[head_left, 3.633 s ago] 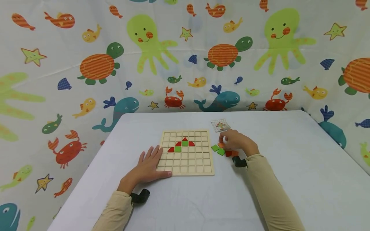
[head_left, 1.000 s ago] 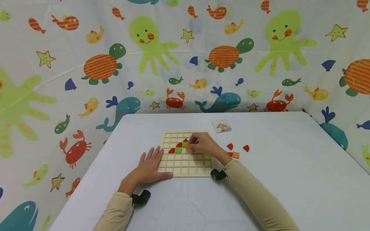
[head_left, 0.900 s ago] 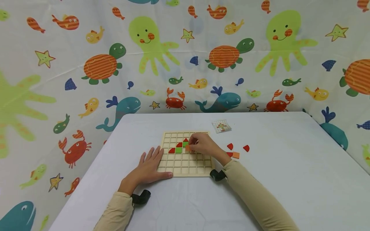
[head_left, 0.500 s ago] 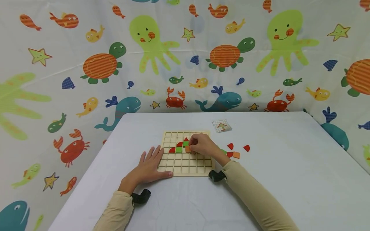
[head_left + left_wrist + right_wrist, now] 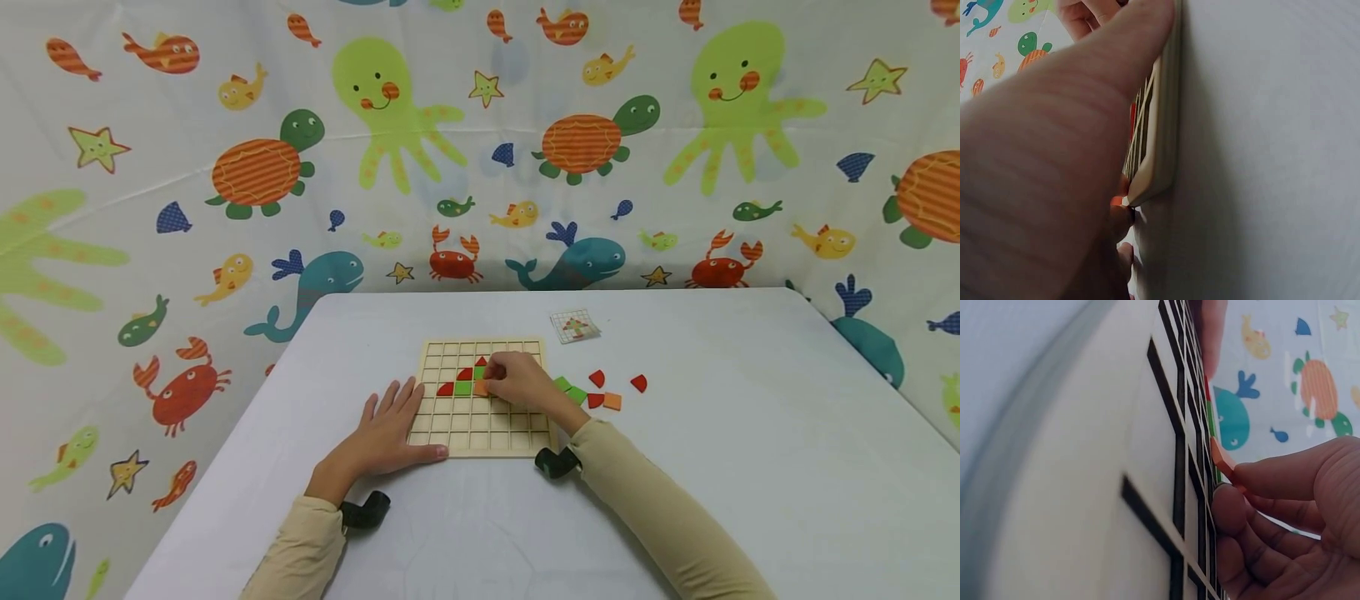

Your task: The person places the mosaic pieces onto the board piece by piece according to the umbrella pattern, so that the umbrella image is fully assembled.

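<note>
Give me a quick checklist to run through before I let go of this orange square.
1. Board steadied: ok, the left hand rests at its near left corner.
2. Orange square held: ok, pinched in the right hand.
3. Orange square lying flat: not ok, tilted in the right wrist view.
4. Pattern card uncovered: ok, printed side up beyond the board's far right corner.
5. Layout matches the card: cannot tell, its print is too small.

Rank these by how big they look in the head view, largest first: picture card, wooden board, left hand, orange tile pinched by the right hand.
1. Wooden board
2. Left hand
3. Picture card
4. Orange tile, partly hidden by the right hand
</note>
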`<state>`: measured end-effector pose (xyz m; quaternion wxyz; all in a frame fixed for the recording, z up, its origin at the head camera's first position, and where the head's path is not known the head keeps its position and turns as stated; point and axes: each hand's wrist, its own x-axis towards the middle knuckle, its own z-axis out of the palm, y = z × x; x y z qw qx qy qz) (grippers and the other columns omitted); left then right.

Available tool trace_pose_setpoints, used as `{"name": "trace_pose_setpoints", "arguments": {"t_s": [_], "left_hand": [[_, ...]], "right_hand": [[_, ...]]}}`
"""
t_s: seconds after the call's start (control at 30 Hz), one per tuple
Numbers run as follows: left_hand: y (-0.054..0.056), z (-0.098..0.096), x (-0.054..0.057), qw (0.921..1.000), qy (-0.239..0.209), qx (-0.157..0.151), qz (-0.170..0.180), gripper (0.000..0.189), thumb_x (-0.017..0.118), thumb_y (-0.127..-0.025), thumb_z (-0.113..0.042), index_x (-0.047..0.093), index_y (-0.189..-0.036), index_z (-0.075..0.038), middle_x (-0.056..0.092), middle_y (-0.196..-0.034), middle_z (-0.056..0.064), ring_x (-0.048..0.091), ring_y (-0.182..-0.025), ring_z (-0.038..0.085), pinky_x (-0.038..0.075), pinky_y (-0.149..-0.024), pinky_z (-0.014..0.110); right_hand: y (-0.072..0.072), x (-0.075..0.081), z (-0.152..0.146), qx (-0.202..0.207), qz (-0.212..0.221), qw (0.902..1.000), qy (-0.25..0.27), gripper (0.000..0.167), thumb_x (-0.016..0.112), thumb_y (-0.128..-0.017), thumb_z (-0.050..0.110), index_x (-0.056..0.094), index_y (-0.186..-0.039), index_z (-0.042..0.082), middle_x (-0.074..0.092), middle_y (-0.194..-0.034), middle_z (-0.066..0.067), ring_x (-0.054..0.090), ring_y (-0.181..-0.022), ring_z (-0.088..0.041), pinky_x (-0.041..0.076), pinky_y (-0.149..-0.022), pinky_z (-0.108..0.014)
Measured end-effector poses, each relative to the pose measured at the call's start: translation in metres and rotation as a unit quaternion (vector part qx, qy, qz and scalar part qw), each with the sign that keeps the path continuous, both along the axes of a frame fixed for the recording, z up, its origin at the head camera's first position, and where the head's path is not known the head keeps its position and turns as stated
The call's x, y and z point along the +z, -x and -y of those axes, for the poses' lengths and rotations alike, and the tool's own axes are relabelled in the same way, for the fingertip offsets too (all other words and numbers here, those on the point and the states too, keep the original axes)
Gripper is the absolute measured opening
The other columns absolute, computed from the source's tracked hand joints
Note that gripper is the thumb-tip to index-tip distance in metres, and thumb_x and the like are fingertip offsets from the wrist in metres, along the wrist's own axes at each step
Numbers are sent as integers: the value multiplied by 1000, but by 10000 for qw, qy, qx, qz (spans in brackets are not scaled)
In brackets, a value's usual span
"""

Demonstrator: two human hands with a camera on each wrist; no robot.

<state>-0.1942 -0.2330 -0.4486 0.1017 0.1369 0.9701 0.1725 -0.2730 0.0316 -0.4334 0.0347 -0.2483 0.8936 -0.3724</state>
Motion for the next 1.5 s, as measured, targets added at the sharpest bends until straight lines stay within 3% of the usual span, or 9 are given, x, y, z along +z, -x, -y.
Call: {"name": "trace_pose_setpoints", "arguments": {"t_s": [0.67,0.97,1.27,1.5], "left_hand": [[-1,-2,0,10000,4,35,-59,124,72,-86,-74,19,-170,0,11,-177,21,0,-163,45,-3,-125,67],[-2,-3,1,10000,25,46,-50,123,73,-86,-73,20,-170,0,12,-177,22,0,-162,45,-2,-125,68],[-1,-2,-1,10000,-6,46,-28,124,72,-86,-74,19,-170,0,11,-177,21,0,-163,45,-3,-125,68],[-2,-1,-1,10000,-7,35,-72,123,73,-86,-72,19,-170,1,12,-177,21,1,-162,45,-2,-125,68]], "right_hand": [[-2,0,-2,51,-127,9997,198,5,69,-102,9,73,-101,6,68,-92,0,58,-85,-17,52,-80,-34],[0,2,-6,217,185,9993,261,8,66,-105,13,73,-104,7,68,-90,1,64,-73,-13,54,-76,-31],[1,17,-23,579,289,9976,260,13,66,-106,14,74,-111,4,71,-97,-2,67,-79,-16,56,-80,-32],[4,30,-38,438,213,9988,32,19,65,-107,14,73,-117,0,71,-102,-5,67,-86,-19,58,-83,-34]]}}
